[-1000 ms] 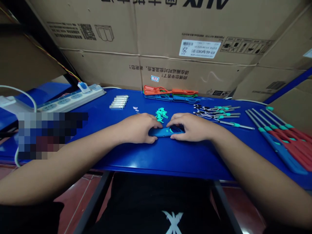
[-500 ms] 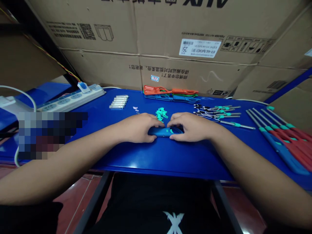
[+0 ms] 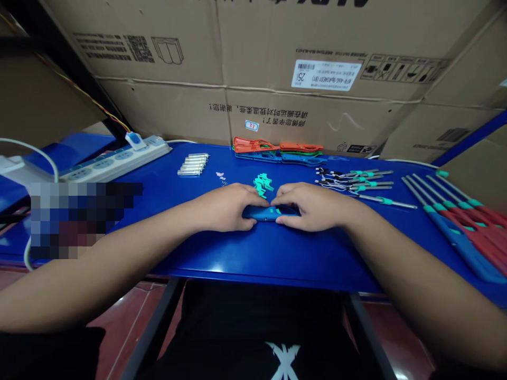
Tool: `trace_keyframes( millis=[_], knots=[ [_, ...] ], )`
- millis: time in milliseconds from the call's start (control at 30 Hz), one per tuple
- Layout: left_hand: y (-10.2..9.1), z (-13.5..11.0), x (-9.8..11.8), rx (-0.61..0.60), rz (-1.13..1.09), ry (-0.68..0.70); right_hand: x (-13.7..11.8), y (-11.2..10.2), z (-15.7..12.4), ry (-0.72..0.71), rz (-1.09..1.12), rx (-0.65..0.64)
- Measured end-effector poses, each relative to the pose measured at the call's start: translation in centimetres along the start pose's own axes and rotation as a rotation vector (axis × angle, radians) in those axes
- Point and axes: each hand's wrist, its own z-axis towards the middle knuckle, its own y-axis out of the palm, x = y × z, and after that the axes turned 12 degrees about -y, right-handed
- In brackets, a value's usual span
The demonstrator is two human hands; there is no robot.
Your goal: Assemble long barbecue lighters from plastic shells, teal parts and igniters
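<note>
**Blue plastic handle (image 3: 263, 213) held two-handed on the worktop (image 3: 253, 258)**

The handle lies flat and crosswise near the front middle of the blue worktop, with a small teal insert (image 3: 278, 211) showing in its top. The left hand (image 3: 225, 208) and right hand (image 3: 312, 207) both have a closed grip on it, one from each end. Their fingers curl over the top and their fingertips nearly meet above the middle, hiding much of the piece. Neither grip holds anything else.

Just beyond the fingertips sits a small heap of teal plastic pieces (image 3: 263, 184). Farther back, orange and blue wire strippers (image 3: 277, 152) lie in two rows against the cardboard boxes (image 3: 317, 68). To the left of them stands a neat row of short metal tubes (image 3: 193, 164), and a white power strip (image 3: 114, 162) runs along the far left corner. Right of the hands, thin metal rods with teal collars (image 3: 356, 180) lie side by side. Beyond those, at the right edge, long tools with blue and red handles (image 3: 461, 227) lie fanned out on the worktop.
</note>
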Motion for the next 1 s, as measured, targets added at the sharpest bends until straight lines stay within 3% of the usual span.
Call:
trace_keyframes(
  millis=[333, 500, 733, 1000],
  knots=[
    [0.4, 0.1, -0.1, 0.021, -0.021, -0.022, -0.4, 0.2, 0.2, 0.087, -0.031, -0.009],
    [0.5, 0.0, 0.2, 0.022, 0.032, -0.048, -1.2, 0.5, 0.3, 0.176, -0.074, -0.024],
    [0.4, -0.2, 0.9, 0.003, 0.112, -0.042, -2.5, 0.5, 0.5, 0.192, -0.123, -0.047],
    [0.1, -0.2, 0.5, -0.045, 0.077, -0.063, -1.5, 0.2, 0.3, 0.224, 0.02, -0.017]
  ],
)
